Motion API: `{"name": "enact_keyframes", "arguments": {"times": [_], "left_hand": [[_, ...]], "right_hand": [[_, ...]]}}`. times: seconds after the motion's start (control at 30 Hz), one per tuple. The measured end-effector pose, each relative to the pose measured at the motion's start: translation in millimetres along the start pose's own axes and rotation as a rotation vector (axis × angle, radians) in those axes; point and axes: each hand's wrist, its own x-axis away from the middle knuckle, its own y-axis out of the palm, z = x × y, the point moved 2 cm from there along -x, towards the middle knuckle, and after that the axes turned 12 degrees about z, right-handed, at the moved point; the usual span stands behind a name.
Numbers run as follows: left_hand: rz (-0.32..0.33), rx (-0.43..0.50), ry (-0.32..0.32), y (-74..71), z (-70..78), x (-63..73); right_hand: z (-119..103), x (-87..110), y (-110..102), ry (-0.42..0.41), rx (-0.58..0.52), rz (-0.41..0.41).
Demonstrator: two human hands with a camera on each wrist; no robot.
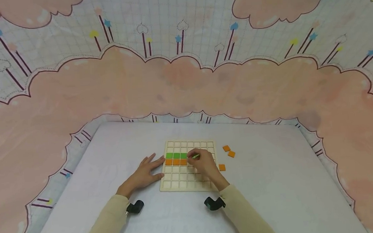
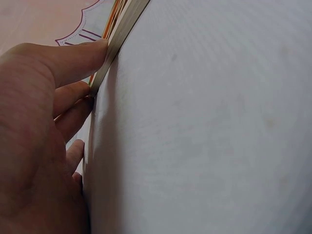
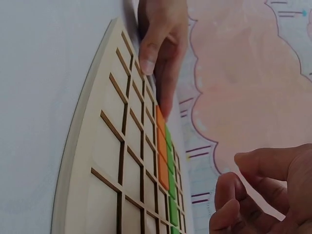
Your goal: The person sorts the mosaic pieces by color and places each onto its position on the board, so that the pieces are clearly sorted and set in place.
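Observation:
A square pale wooden board [image 1: 178, 185] with a raised grid lies on the white table. My left hand [image 1: 145, 171] rests at its left side, fingers spread, with the thumb and fingertips against the edge. In the left wrist view the thumb [image 2: 80, 61] touches the board's side. My right hand [image 1: 204, 163] is over the board's middle, fingers loosely bent. In the right wrist view a gap shows between its fingertips, with no tile in it. Green tiles [image 1: 176, 156] form a row, with orange tiles [image 1: 176, 162] in the row below. Another green tile [image 1: 196, 156] shows partly behind the right fingers.
Right of the board lie three loose orange tiles, two near its upper corner [image 1: 231, 154] and one close beside its edge [image 1: 222, 167]. Black wrist cameras [image 1: 135, 207] sit at both sleeves. A patterned cloth [image 1: 184, 87] hangs behind the white table [image 1: 284, 174].

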Motion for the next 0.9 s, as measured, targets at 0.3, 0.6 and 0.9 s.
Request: {"name": "enact_keyframes", "arguments": {"times": [0.3,0.6,0.9], "left_hand": [[-0.004,-0.009,-0.003,1.0,0.2,2.8],[-0.003,-0.014,-0.014,0.9,0.1,3.6],[-0.007,-0.025,-0.006,1.0,-0.6,2.6]], "right_hand": [[0.1,5.6,-17.4,-0.028,0.015,0.050],[3.6,10.9,-38.6,-0.041,0.008,0.092],[17.8,21.0,-57.8,0.004,0.068,0.130]]}}
